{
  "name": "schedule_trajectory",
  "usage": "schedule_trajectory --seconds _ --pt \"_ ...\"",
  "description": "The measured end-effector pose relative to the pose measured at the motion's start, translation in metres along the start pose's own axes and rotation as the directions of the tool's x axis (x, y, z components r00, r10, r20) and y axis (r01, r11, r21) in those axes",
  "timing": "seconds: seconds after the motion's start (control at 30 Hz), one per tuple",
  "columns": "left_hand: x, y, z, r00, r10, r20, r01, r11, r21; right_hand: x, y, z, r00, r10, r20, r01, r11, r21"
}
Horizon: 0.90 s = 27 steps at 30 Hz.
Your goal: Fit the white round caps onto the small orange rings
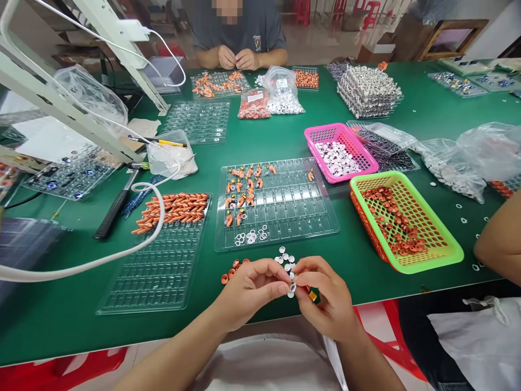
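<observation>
My left hand (256,285) and my right hand (328,296) meet fingertip to fingertip above the table's near edge. Between the left thumb and forefinger is a small white round piece (292,287); its exact shape is too small to tell. An orange part with a yellow end (312,295) shows under the curled fingers of my right hand, mostly hidden. Several white caps (286,257) lie just beyond the fingertips. Beside my left hand sit small orange round pieces (235,264), partly covered by it. Farther off, a clear blister tray (285,217) holds curved orange parts (249,184) and white rings (251,236).
On the left are another tray (150,288) of orange parts, a hammer (116,203) and a white cable (160,217). A pink basket (307,136) and a green basket (439,228) stand right. A co-worker (240,38) sits opposite; another person's arm (500,239) rests at right.
</observation>
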<state>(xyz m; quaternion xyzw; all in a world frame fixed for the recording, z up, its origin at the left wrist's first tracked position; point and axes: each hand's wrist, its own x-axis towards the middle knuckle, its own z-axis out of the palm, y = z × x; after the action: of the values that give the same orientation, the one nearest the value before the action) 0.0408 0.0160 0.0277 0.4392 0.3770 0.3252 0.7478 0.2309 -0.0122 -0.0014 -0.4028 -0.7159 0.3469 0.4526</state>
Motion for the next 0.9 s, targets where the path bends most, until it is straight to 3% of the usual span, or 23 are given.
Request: schedule_trajectory --seconds 0.17,0.37,0.57,0.73,0.9 --pt "0.004 -0.002 -0.005 0.991 -0.097 0.087 0.106 0.989 -0.106 0.000 -0.001 -0.005 0.997 0.022 0.075 -0.026 0.998 0.053" --pt "0.004 -0.002 -0.012 0.981 -0.129 0.143 0.130 0.991 -0.001 -0.001 -0.001 -0.005 0.992 0.060 0.114 -0.070 0.994 0.085" --pt "0.003 0.000 -0.015 0.977 -0.117 0.177 0.104 0.991 0.083 0.003 -0.004 -0.011 0.975 0.026 0.221 -0.038 0.998 0.051" --pt "0.000 0.003 -0.017 0.980 -0.128 0.152 0.087 0.965 0.248 0.009 -0.007 -0.013 0.959 -0.015 0.282 0.010 1.000 0.020" --pt "-0.002 0.014 -0.020 0.970 -0.042 0.239 -0.060 0.913 0.404 0.012 -0.009 -0.011 0.940 -0.020 0.340 0.014 1.000 0.020"
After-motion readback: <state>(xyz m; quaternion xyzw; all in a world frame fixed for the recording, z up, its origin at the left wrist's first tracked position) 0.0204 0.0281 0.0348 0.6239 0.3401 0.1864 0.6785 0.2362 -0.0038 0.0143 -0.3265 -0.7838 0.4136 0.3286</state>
